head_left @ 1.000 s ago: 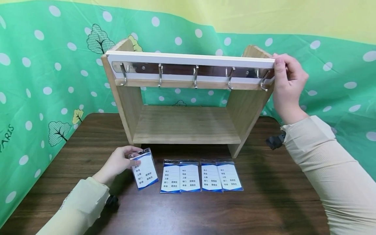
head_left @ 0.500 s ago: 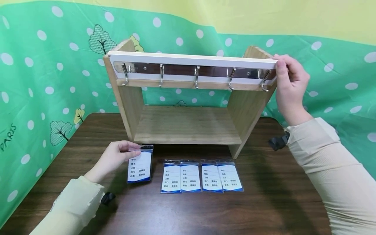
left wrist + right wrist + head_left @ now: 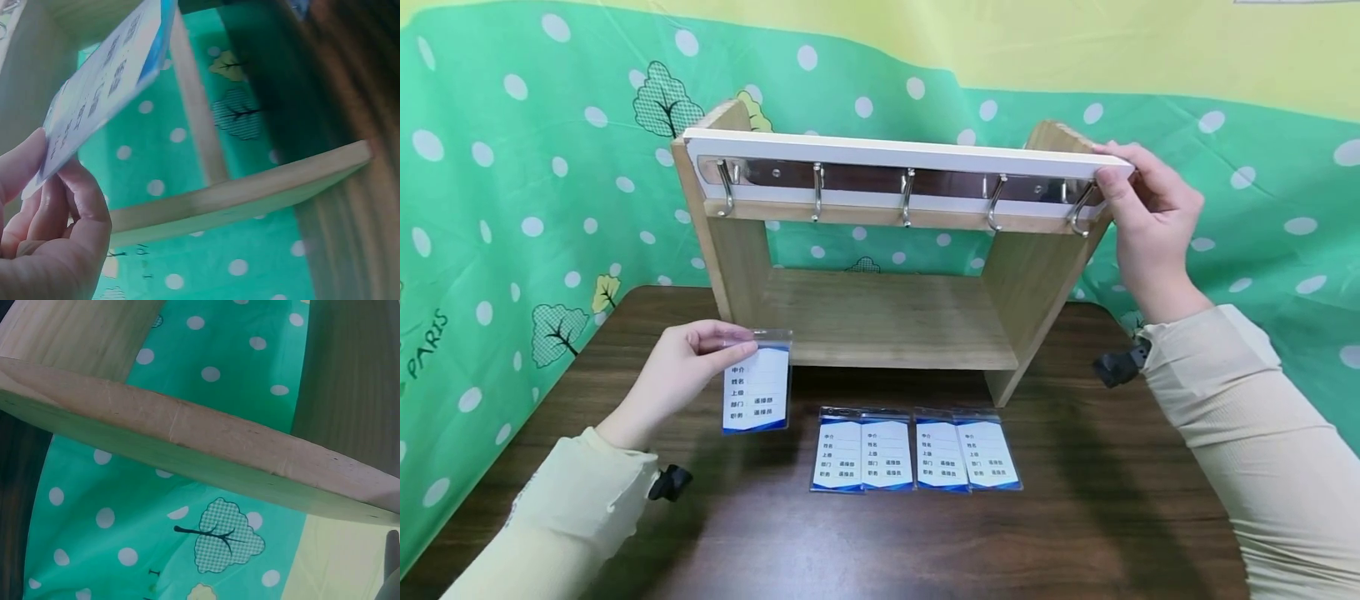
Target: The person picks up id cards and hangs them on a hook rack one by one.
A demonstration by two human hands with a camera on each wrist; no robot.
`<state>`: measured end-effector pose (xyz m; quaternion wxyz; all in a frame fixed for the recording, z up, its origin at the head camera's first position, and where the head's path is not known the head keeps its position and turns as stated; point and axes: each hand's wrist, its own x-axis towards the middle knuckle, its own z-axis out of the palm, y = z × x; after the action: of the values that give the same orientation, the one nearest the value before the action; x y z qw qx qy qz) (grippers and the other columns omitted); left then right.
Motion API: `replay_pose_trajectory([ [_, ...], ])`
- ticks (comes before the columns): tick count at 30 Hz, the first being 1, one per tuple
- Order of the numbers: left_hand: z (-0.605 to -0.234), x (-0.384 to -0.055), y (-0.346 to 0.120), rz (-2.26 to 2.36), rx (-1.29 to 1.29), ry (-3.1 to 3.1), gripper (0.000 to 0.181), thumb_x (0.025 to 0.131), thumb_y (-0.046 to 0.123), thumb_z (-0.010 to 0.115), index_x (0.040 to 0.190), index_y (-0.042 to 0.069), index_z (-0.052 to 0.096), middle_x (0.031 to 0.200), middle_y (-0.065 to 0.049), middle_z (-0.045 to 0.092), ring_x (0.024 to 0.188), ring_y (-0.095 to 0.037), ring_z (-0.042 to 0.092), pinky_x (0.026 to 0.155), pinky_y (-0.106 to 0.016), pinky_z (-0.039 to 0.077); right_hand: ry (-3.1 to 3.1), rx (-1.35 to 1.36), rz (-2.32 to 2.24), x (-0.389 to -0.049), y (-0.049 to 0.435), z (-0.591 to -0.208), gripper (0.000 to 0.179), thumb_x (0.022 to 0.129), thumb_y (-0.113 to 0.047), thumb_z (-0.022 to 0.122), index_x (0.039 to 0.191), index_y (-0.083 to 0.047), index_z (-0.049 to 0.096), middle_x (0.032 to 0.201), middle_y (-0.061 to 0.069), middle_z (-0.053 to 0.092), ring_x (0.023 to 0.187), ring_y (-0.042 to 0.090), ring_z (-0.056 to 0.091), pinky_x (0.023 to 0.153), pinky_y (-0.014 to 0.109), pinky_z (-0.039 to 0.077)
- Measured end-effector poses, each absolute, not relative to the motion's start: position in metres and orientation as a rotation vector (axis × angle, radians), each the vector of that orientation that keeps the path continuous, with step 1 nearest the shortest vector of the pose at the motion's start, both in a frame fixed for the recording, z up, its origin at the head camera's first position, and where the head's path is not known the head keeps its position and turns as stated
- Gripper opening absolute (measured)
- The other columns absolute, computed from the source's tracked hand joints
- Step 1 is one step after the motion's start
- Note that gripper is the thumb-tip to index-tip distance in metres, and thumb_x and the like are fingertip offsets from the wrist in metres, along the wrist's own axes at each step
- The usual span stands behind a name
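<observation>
My left hand (image 3: 677, 367) pinches an ID badge (image 3: 758, 387) by its clear top edge, thumb in front. The badge hangs upright, white with blue corners, before the lower left of a wooden rack (image 3: 887, 312). In the left wrist view the same badge (image 3: 103, 81) tilts between thumb and fingers. My right hand (image 3: 1157, 225) grips the right end of the white hook board (image 3: 887, 148) across the rack's top, thumb on its front. Several metal hooks (image 3: 907, 197) line that board. The right wrist view shows mostly the rack's side panel (image 3: 187, 428).
Several more ID badges lie in a row on the dark wooden table (image 3: 880, 550), among them a left-hand badge (image 3: 838, 454) and a right-hand badge (image 3: 988, 454). A green dotted cloth (image 3: 550, 208) hangs behind the rack.
My left hand has lifted the badge off to the upper left, turning it from slanted to upright. My right hand stays at the rack's upper right corner, its thumb slightly lower.
</observation>
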<state>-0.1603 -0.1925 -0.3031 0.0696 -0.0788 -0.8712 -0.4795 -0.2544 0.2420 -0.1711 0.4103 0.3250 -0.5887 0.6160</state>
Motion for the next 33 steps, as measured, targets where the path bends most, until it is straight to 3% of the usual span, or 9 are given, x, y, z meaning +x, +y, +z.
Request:
replay_pose_trajectory([
  [5,-0.287,-0.161,-0.189,-1.463,-0.270,-2.554,0.032,0.087,0.037,0.064,0.105,0.011,0.067,0.096,-0.003,0.071,0.081,-0.014,0.064,0.069,-0.024,0.051,-1.485,0.816,1.538,-0.254,0.241,-0.171,0.023,0.080,-0.001,0.069,0.101,0.011,0.066,0.097,0.017,0.069,0.067,0.013,0.051,0.060,0.019,0.038],
  [11,-0.270,-0.162,-0.184,-1.488,-0.257,-2.474,0.033,0.086,0.038,0.064,0.105,0.011,0.068,0.093,0.002,0.071,0.082,-0.011,0.063,0.070,-0.021,0.048,-1.505,0.770,1.459,-0.251,0.239,-0.174,0.025,0.082,-0.006,0.068,0.101,0.010,0.065,0.108,0.018,0.066,0.097,0.021,0.061,0.078,0.021,0.045],
  [14,-0.262,-0.160,-0.183,-1.501,-0.256,-2.421,0.032,0.087,0.036,0.064,0.106,0.011,0.067,0.090,0.005,0.071,0.083,-0.010,0.062,0.070,-0.020,0.047,-1.508,0.769,1.448,-0.251,0.237,-0.174,0.026,0.083,-0.007,0.068,0.101,0.010,0.065,0.111,0.018,0.065,0.097,0.021,0.061,0.077,0.021,0.044],
  [18,-0.254,-0.158,-0.183,-1.492,-0.234,-2.391,0.033,0.087,0.037,0.062,0.107,0.011,0.066,0.085,0.006,0.070,0.080,-0.011,0.060,0.068,-0.021,0.045,-1.514,0.774,1.444,-0.252,0.235,-0.174,0.025,0.083,-0.007,0.068,0.103,0.009,0.065,0.110,0.017,0.066,0.085,0.016,0.059,0.071,0.021,0.040],
  [24,-0.241,-0.161,-0.181,-1.535,-0.270,-2.298,0.033,0.090,0.036,0.059,0.109,0.008,0.064,0.086,0.006,0.069,0.077,-0.012,0.062,0.065,-0.020,0.048,-1.511,0.776,1.470,-0.252,0.237,-0.174,0.024,0.083,-0.004,0.067,0.105,0.006,0.066,0.109,0.018,0.066,0.084,0.016,0.058,0.069,0.021,0.040],
  [33,-0.220,-0.170,-0.174,-1.578,-0.264,-2.042,0.019,0.094,0.027,0.053,0.103,0.012,0.059,0.088,0.003,0.062,0.078,-0.013,0.053,0.066,-0.022,0.043,-1.506,0.801,1.501,-0.255,0.241,-0.174,0.023,0.083,-0.003,0.067,0.105,0.007,0.066,0.103,0.019,0.066,0.071,0.014,0.049,0.062,0.021,0.035],
])
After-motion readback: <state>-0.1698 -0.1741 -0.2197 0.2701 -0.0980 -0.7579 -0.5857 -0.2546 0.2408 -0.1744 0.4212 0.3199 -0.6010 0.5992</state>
